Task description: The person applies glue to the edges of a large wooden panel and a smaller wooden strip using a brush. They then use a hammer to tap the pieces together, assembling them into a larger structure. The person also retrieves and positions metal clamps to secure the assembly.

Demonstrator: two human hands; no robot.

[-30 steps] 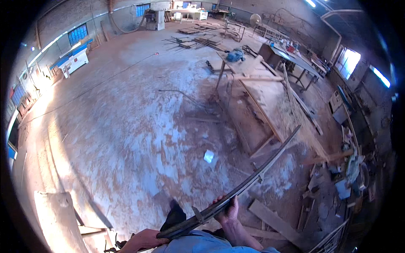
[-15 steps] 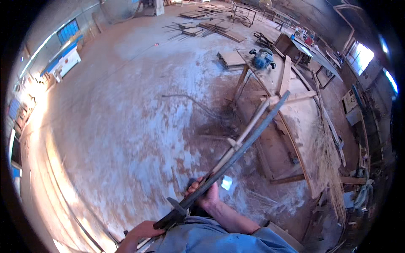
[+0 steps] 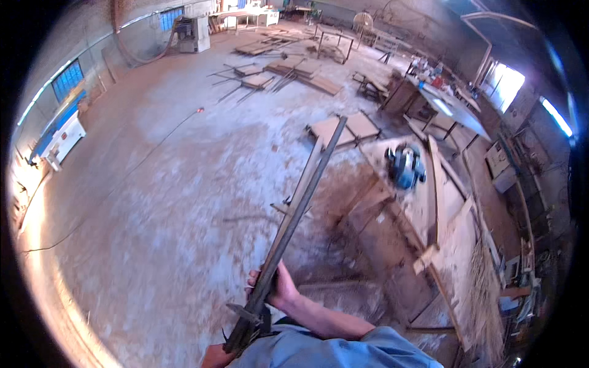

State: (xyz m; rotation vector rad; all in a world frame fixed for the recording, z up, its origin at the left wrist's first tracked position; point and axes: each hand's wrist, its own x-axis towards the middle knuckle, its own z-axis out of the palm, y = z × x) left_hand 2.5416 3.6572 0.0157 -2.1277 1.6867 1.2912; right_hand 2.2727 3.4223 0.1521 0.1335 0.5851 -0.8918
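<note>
Long bar clamps slant up and away from my body, a dark bar and a paler one lying side by side, with short cross pieces on them. My right hand is wrapped around them partway along, its fingertips showing on the left side. Down at the near end, my left hand closes on the same clamps by a dark cross piece. The lower picture edge cuts most of that hand off.
To the right stands a wooden worktable with a blue power tool, loose wooden strips and a straw broom. Panels lie on the floor ahead, more panels and bars farther off. A cable crosses the floor at left.
The clamps have swung left, their far end leaving the worktable's edge and now pointing over the floor. My view has turned to the right and lifted. Both hands keep their hold.
</note>
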